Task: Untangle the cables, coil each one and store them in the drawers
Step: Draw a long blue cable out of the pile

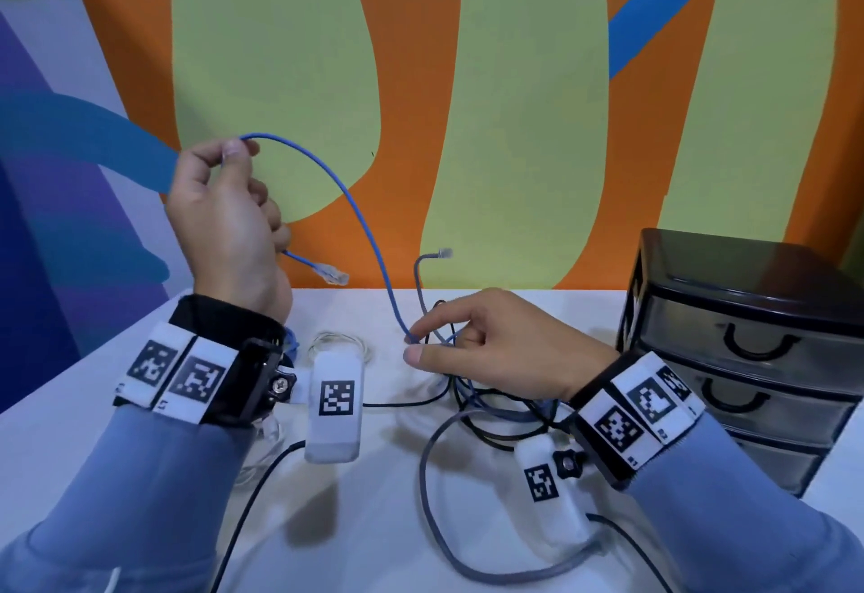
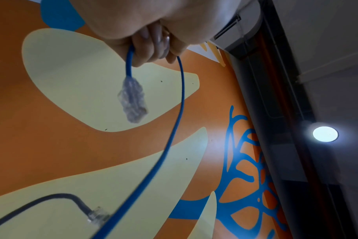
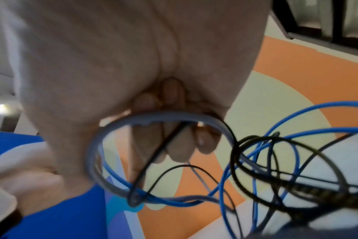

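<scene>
The left hand [image 1: 224, 223] grips the thin blue network cable [image 1: 360, 223] raised — it slants toward five o'clock into the right hand [image 1: 491, 349], pinching it at the tangle.

A blue cable [image 1: 360, 218] with a clear plug [image 1: 334, 274] is arching in front of a wall [image 1: 514, 78] that is showing orange ground, pale green blobs and blue streaks, with purple at its left edge. On the white table [image 1: 374, 522], a grey cable [image 1: 430, 475] and black cables [image 1: 491, 433] are lying tangled with the blue one, beside black drawers [image 1: 748, 335] with smoky translucent fronts. Light blue sleeves [image 1: 140, 499] are ending in black wristbands [image 1: 219, 312] carrying white tags [image 1: 177, 373] printed with black square codes.
</scene>
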Demonstrator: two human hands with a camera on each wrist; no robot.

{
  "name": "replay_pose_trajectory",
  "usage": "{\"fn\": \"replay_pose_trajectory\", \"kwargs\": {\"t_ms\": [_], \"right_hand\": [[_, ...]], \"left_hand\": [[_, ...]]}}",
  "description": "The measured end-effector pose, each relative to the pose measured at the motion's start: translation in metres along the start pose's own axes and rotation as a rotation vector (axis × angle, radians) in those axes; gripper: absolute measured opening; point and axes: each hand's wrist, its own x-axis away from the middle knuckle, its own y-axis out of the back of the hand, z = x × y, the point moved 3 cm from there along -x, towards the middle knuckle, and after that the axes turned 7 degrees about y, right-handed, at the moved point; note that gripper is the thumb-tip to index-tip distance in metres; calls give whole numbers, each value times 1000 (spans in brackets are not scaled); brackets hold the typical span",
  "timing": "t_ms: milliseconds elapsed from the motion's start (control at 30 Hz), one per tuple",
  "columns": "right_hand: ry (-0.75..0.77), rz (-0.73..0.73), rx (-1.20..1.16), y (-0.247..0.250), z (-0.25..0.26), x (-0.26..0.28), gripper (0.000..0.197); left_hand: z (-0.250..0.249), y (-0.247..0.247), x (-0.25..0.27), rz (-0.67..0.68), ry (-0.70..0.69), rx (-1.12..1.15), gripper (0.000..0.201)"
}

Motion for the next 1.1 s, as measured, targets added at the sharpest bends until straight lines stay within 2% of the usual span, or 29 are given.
{"fn": "replay_pose_trajectory", "kwargs": {"t_ms": [67, 167, 233, 300, 367, 433, 500, 533, 600, 633, 667, 733, 800, 867, 933, 967, 1033, 1100], "right_hand": [[41, -28, 58, -4, -1, -3, 24], [133, -270, -57, 5, -2, -7, 26], [177, -464, -92, 17, -5, -7, 27], [185, -589, -186, 27, -9, -8, 29], [169, -676, -263, 34, -13, -8, 29], [159, -731, -323, 37, -14, -6, 29], [157, -747, -372, 39, -15, -5, 28], [155, -746, -379, 39, -15, -5, 28], [156, -727, -381, 39, -15, -6, 26], [156, -713, -392, 38, -13, -6, 25], [152, -697, -415, 36, -13, -7, 23], [137, -663, -483, 34, -10, -7, 21], [131, -655, -541, 32, -8, -8, 20], [116, -668, -611, 31, -8, -9, 20], [95, -684, -717, 30, -9, -9, 20], [89, -692, -780, 29, -8, -9, 20], [82, -711, -883, 29, -7, -9, 18], [85, -701, -965, 29, -6, -7, 17]], "left_hand": [[0, -5, 5, 52, -12, -29, 21], [-4, -4, 6, 19, -42, -72, 20], [-4, 0, 2, -26, 8, -160, 17], [1, 0, 0, -7, 129, -350, 10], [12, -3, 4, 134, 271, -559, 10], [23, -8, 15, 353, 387, -764, 14], [32, -11, 26, 525, 459, -905, 19], [34, -13, 30, 570, 466, -959, 20], [36, -17, 32, 630, 348, -1077, 15], [36, -21, 33, 650, 219, -1137, 19], [36, -25, 35, 652, 70, -1165, 31], [31, -33, 41, 640, -218, -1105, 48], [25, -40, 49, 646, -369, -975, 44], [27, -45, 56, 690, -371, -896, 28], [33, -49, 63, 729, -309, -883, 10], [37, -50, 65, 742, -287, -906, 10], [46, -51, 69, 740, -259, -1016, 28], [51, -51, 69, 702, -241, -1102, 37]]}}
